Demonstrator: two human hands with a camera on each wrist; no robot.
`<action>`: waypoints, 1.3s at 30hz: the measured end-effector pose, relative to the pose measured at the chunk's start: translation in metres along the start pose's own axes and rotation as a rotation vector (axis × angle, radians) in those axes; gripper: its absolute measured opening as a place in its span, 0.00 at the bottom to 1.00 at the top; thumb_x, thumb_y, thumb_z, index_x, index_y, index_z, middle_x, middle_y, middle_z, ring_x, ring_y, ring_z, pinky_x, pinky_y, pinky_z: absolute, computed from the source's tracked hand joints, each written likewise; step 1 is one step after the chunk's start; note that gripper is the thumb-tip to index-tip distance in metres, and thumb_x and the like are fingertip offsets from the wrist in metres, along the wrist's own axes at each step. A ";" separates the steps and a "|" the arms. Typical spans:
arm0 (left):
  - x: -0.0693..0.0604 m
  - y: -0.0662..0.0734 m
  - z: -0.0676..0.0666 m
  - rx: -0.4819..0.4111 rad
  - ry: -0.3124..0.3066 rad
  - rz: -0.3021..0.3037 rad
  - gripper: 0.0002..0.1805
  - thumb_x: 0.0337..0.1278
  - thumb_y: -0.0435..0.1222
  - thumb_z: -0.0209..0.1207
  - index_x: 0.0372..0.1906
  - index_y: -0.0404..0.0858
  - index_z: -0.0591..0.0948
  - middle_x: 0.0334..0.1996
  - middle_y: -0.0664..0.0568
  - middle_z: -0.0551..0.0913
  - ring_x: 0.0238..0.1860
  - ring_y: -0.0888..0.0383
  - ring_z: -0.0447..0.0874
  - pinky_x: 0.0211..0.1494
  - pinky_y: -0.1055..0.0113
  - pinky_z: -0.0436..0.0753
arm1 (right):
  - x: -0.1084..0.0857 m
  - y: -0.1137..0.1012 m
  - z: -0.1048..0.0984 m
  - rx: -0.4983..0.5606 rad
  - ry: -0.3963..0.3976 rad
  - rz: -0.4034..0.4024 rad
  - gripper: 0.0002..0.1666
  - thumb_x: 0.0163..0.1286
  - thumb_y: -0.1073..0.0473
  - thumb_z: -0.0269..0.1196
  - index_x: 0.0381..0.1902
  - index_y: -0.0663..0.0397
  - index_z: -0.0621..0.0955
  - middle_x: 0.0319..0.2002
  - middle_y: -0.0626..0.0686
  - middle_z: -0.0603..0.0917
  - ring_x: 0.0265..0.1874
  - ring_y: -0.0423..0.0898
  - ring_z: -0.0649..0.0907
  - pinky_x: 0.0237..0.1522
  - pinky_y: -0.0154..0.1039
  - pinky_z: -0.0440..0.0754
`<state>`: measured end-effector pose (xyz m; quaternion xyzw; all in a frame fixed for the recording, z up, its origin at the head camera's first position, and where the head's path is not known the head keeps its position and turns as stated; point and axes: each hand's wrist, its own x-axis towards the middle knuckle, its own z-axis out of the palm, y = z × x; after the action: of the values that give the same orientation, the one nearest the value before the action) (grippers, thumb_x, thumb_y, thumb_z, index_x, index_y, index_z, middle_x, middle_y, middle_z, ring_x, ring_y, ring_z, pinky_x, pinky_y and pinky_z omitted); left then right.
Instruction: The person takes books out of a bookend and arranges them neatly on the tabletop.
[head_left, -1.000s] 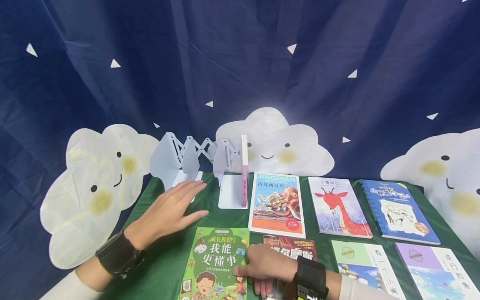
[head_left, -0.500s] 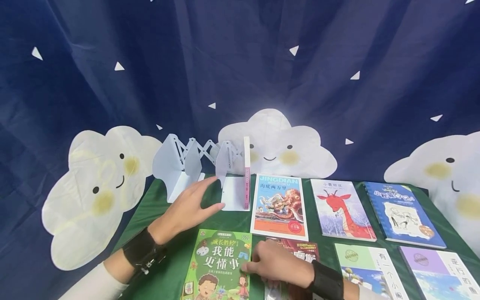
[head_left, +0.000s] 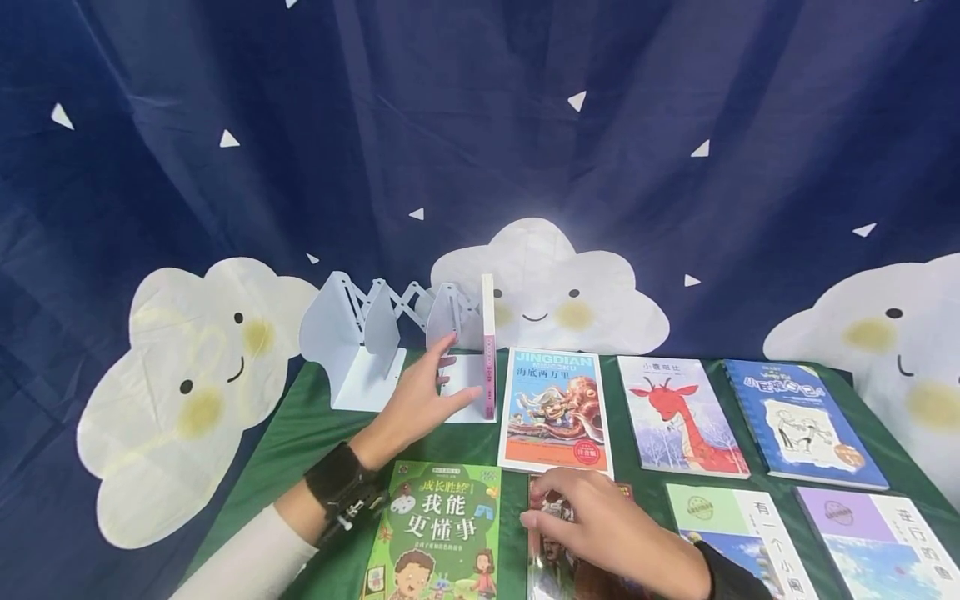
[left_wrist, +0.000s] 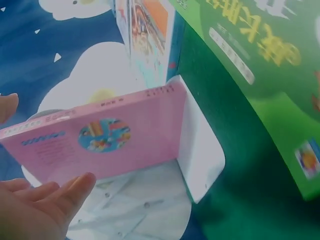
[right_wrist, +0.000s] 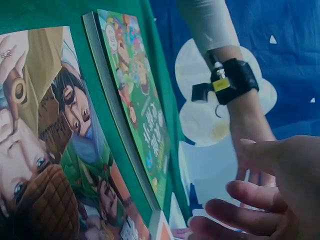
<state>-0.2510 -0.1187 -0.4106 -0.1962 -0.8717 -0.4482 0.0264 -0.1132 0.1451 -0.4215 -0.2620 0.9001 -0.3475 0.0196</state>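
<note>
My left hand (head_left: pixel 420 392) reaches over the base of a white expandable bookend rack (head_left: pixel 330 333), its fingers spread. Just right of it, a thin pink book (head_left: pixel 489 350) stands upright in the rack. In the left wrist view the pink book's (left_wrist: pixel 125 132) cover faces the fingers (left_wrist: pixel 75 197), which grip nothing. My right hand (head_left: pixel 600 525) hovers with loosely bent fingers over a dark red book (head_left: pixel 551 558), partly hiding it. Nothing is between its fingers (right_wrist: pixel 250 215) in the right wrist view. A green book (head_left: pixel 438 525) lies flat between the two forearms.
An octopus-cover book (head_left: pixel 555 408), a red giraffe book (head_left: pixel 682 417) and a blue book (head_left: pixel 802 425) lie in the back row. Two more, a green-and-white book (head_left: pixel 738 533) and a purple-and-white book (head_left: pixel 873 542), lie front right. A dark blue curtain hangs behind the green tablecloth (head_left: pixel 300 467).
My left hand has moved right along the rack toward the pink book. My right hand has moved right, off the green book's edge, and now sits over the dark red book.
</note>
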 end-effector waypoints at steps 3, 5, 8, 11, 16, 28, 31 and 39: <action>0.008 -0.002 0.012 -0.055 -0.003 -0.024 0.53 0.56 0.47 0.74 0.82 0.46 0.57 0.81 0.49 0.62 0.73 0.45 0.76 0.68 0.50 0.84 | -0.008 -0.001 -0.007 -0.005 0.010 0.018 0.12 0.73 0.38 0.64 0.45 0.34 0.84 0.46 0.39 0.89 0.46 0.39 0.88 0.44 0.37 0.88; 0.013 -0.004 0.020 -0.082 -0.005 -0.024 0.55 0.56 0.46 0.75 0.83 0.47 0.55 0.82 0.49 0.60 0.74 0.44 0.74 0.68 0.49 0.83 | -0.012 -0.001 -0.013 -0.002 0.004 0.025 0.12 0.74 0.37 0.62 0.47 0.30 0.83 0.49 0.38 0.89 0.48 0.39 0.88 0.45 0.39 0.89; 0.020 -0.008 0.030 -0.095 -0.010 -0.030 0.57 0.56 0.44 0.75 0.84 0.48 0.52 0.83 0.48 0.58 0.74 0.41 0.73 0.68 0.48 0.84 | -0.018 0.000 -0.018 -0.042 0.026 0.014 0.12 0.74 0.37 0.63 0.49 0.29 0.82 0.48 0.36 0.88 0.47 0.37 0.88 0.44 0.39 0.89; 0.025 -0.011 0.037 -0.080 -0.008 -0.043 0.59 0.55 0.44 0.75 0.85 0.49 0.50 0.83 0.46 0.57 0.73 0.39 0.74 0.66 0.46 0.85 | -0.024 0.001 -0.021 -0.117 0.060 0.004 0.14 0.72 0.38 0.65 0.49 0.34 0.84 0.47 0.36 0.88 0.45 0.35 0.87 0.44 0.37 0.89; 0.033 -0.018 0.044 -0.063 0.010 -0.022 0.60 0.54 0.39 0.75 0.85 0.46 0.49 0.84 0.43 0.55 0.74 0.37 0.71 0.66 0.44 0.84 | -0.033 0.003 -0.023 -0.170 0.081 0.017 0.19 0.72 0.37 0.65 0.53 0.38 0.85 0.48 0.37 0.88 0.46 0.35 0.87 0.46 0.38 0.89; 0.040 -0.022 0.059 -0.068 -0.012 -0.052 0.56 0.52 0.26 0.65 0.84 0.40 0.48 0.73 0.31 0.72 0.66 0.36 0.81 0.64 0.46 0.86 | -0.039 0.008 -0.026 -0.118 -0.117 0.246 0.33 0.71 0.25 0.57 0.61 0.35 0.83 0.55 0.33 0.84 0.51 0.39 0.83 0.57 0.50 0.87; 0.040 -0.019 0.061 -0.053 0.026 -0.065 0.54 0.50 0.25 0.63 0.83 0.37 0.50 0.66 0.29 0.77 0.57 0.39 0.86 0.56 0.48 0.90 | -0.039 0.009 -0.024 -0.115 -0.128 0.266 0.31 0.71 0.25 0.57 0.60 0.34 0.83 0.55 0.33 0.84 0.51 0.39 0.82 0.57 0.51 0.87; 0.039 -0.015 0.072 0.046 0.211 -0.084 0.43 0.50 0.25 0.63 0.75 0.32 0.65 0.59 0.29 0.84 0.50 0.40 0.88 0.52 0.47 0.89 | -0.042 0.011 -0.019 -0.153 -0.046 0.148 0.22 0.74 0.30 0.58 0.53 0.34 0.85 0.50 0.31 0.85 0.49 0.35 0.83 0.53 0.43 0.87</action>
<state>-0.2834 -0.0569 -0.4562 -0.1106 -0.8817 -0.4467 0.1036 -0.0865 0.1846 -0.4202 -0.2034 0.9402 -0.2694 0.0459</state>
